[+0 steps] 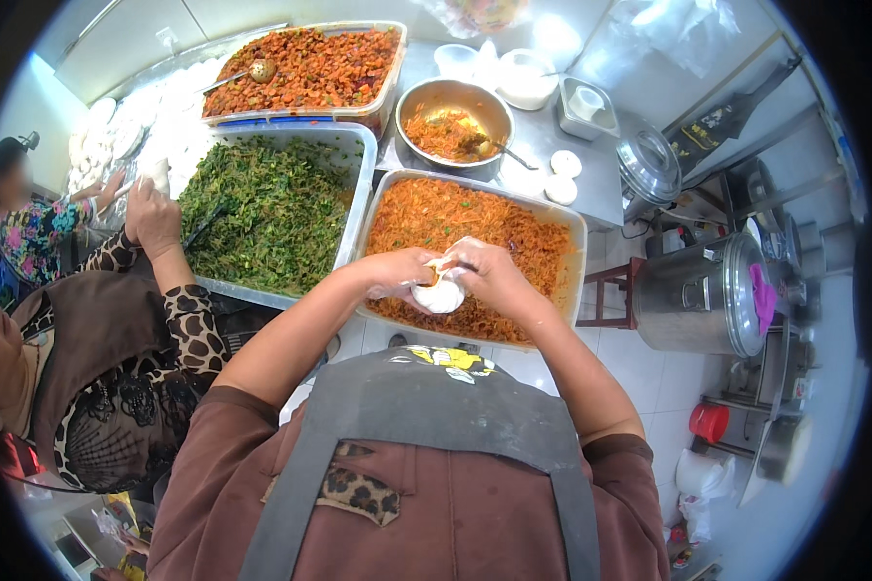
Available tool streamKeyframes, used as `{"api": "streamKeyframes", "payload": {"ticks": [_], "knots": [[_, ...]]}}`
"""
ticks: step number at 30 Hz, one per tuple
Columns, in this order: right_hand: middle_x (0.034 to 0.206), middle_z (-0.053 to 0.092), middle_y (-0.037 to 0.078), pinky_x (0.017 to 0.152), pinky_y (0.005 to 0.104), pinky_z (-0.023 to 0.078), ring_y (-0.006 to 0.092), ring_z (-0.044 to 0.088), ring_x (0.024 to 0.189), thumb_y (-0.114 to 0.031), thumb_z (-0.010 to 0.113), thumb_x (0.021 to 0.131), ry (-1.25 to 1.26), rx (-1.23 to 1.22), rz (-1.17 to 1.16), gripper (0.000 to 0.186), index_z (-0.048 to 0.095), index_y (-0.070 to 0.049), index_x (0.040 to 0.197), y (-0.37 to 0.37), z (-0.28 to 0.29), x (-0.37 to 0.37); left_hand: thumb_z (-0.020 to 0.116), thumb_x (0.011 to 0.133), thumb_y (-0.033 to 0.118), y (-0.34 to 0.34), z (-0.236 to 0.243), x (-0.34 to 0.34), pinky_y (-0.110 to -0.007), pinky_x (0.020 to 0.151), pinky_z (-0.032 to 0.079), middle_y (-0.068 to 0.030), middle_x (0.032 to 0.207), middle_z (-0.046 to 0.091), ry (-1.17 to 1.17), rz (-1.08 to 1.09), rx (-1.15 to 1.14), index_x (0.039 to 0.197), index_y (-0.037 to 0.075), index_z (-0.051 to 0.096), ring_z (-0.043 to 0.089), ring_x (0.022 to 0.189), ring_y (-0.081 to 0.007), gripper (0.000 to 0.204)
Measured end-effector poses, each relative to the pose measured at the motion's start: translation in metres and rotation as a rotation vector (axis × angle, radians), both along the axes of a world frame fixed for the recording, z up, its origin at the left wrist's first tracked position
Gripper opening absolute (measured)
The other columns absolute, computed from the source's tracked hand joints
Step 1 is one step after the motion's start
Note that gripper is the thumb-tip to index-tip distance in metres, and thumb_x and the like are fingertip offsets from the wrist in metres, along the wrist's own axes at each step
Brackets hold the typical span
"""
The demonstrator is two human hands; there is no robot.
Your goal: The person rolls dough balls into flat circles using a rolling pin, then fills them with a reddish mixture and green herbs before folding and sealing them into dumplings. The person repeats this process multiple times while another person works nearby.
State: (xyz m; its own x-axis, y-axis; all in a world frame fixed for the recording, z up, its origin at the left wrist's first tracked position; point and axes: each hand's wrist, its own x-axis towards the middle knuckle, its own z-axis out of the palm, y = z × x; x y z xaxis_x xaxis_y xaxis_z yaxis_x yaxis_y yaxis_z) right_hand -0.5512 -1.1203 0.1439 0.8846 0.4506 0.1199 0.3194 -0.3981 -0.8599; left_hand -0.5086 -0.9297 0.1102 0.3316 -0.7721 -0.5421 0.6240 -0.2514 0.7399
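Note:
A white dough bun (440,296) is between my two hands, above the near part of a tub of shredded orange filling (579,254). My left hand (403,271) cups the bun from the left, its fingers curled about it. From the right, my right hand (488,270) pinches the dough's upper edge. A bit of orange filling shows in the opening at the top. White flour dusts the fingers of both hands, and parts of the fingertips are hidden by the dough.
To the left stand a tub of chopped greens (362,201) and a tub of red diced filling (394,81). A steel bowl (503,97) with a spoon sits behind. Two white buns (562,189) lie beside it. Co-workers stand at left; one co-worker's hand (155,215) holds dough. A large steel pot (683,295) is right.

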Motion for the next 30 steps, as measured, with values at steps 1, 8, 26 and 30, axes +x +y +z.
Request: {"api": "streamKeyframes", "payload": {"ticks": [1, 8, 26, 30], "knots": [[0.082, 0.060, 0.008, 0.067, 0.0294, 0.047, 0.0189, 0.059, 0.076, -0.002, 0.059, 0.075, 0.089, 0.038, -0.016, 0.013, 0.057, -0.001, 0.088, -0.003, -0.001, 0.002, 0.049, 0.083, 0.009, 0.001, 0.013, -0.001, -0.041, 0.081, 0.052, -0.0116, 0.113, 0.053, 0.067, 0.071, -0.058, 0.127, 0.004, 0.037, 0.058, 0.100, -0.0230, 0.046], [0.078, 0.057, 0.003, 0.061, 0.0218, 0.045, 0.0055, 0.053, 0.068, -0.004, 0.061, 0.081, 0.493, 0.564, -0.275, 0.012, 0.059, -0.001, 0.092, 0.002, -0.019, -0.002, 0.043, 0.088, 0.017, 0.005, 0.011, -0.003, -0.043, 0.081, 0.051, -0.0123, 0.119, 0.050, 0.192, 0.256, -0.280, 0.132, 0.008, 0.032, 0.054, 0.107, -0.0249, 0.046], [0.082, 0.059, 0.006, 0.063, 0.0261, 0.046, 0.0111, 0.055, 0.070, -0.005, 0.059, 0.081, 0.375, 0.491, -0.306, 0.011, 0.058, 0.001, 0.090, 0.003, -0.010, -0.005, 0.053, 0.084, 0.020, -0.007, 0.010, -0.011, -0.046, 0.077, 0.052, -0.0112, 0.116, 0.052, 0.132, 0.377, -0.245, 0.127, 0.010, 0.037, 0.057, 0.102, -0.0253, 0.046], [0.083, 0.058, 0.011, 0.066, 0.0305, 0.047, 0.0206, 0.058, 0.072, -0.003, 0.059, 0.077, 0.042, -0.104, -0.198, 0.015, 0.058, 0.000, 0.091, 0.000, 0.010, -0.009, 0.052, 0.080, 0.009, -0.010, 0.009, -0.013, -0.040, 0.076, 0.053, -0.0100, 0.112, 0.054, 0.045, 0.382, -0.141, 0.124, 0.008, 0.040, 0.059, 0.097, -0.0210, 0.046]]}}
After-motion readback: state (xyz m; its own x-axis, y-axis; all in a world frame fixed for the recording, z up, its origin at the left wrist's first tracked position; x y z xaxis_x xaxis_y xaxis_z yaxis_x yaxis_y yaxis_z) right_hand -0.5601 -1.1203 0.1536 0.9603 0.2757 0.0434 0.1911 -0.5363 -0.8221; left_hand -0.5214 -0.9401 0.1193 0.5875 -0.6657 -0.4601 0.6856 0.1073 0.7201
